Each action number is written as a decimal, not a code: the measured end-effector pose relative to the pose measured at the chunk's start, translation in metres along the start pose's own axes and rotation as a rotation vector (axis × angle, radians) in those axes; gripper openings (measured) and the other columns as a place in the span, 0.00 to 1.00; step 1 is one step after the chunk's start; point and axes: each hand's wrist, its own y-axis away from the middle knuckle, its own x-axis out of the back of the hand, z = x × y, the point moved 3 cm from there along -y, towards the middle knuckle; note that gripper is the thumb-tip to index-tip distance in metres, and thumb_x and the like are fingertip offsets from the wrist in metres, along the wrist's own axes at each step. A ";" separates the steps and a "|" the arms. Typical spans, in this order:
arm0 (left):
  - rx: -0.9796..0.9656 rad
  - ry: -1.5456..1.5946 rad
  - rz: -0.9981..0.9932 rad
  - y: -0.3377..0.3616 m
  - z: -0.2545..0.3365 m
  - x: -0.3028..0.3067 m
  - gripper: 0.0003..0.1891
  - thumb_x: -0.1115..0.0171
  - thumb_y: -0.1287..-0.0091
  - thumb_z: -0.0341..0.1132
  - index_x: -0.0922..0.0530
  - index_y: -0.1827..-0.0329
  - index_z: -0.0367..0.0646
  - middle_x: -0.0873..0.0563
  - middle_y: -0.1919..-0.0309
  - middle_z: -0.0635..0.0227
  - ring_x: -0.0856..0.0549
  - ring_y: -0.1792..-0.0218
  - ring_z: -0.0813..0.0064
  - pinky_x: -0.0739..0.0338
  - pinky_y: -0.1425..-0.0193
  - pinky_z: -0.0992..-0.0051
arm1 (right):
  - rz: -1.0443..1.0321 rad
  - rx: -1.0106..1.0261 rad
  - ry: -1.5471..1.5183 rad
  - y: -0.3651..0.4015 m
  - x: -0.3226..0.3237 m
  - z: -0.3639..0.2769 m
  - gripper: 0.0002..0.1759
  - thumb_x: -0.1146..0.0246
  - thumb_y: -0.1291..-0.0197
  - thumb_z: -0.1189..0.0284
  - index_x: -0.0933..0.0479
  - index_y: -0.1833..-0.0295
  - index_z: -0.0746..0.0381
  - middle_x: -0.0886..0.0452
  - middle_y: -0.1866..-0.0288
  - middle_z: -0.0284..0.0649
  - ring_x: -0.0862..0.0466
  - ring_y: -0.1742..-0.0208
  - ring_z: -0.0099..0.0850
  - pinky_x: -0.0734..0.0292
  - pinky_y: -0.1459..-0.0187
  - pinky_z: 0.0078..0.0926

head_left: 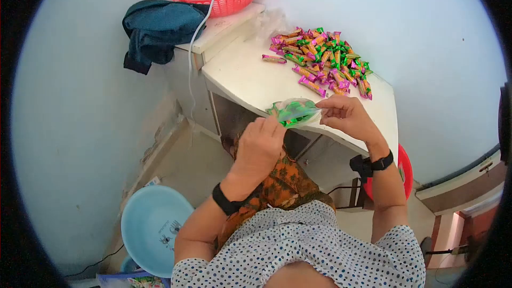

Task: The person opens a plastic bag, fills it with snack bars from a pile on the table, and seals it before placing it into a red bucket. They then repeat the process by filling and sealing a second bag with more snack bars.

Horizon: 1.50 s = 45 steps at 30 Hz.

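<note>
A clear plastic bag (pixel 296 110) with green-wrapped candies inside is stretched between my hands at the table's front edge. My left hand (pixel 260 141) pinches its near left corner, with the fingertips partly hidden behind the back of the hand. At the bag's right end, the thumb and fingers of my right hand (pixel 346 116) grip the other corner. Beyond the bag, a heap of wrapped candies (pixel 325 58) in pink, orange and green lies on the white table (pixel 240 69).
A red basket (pixel 229 4) stands on the raised ledge at the back left, beside a dark teal cloth (pixel 165 24). A white cable (pixel 193 69) hangs down there. On the floor are a light blue basin (pixel 152 224) at left and a red tub (pixel 406 173) at right.
</note>
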 end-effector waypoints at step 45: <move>0.468 0.447 -0.515 0.000 0.016 -0.003 0.17 0.24 0.48 0.28 0.15 0.53 0.38 0.13 0.60 0.62 0.15 0.59 0.68 0.22 0.51 0.71 | 0.042 -0.057 -0.486 0.052 -0.066 0.052 0.12 0.37 0.29 0.69 0.23 0.64 0.66 0.24 0.71 0.26 0.28 0.67 0.14 0.29 0.65 0.18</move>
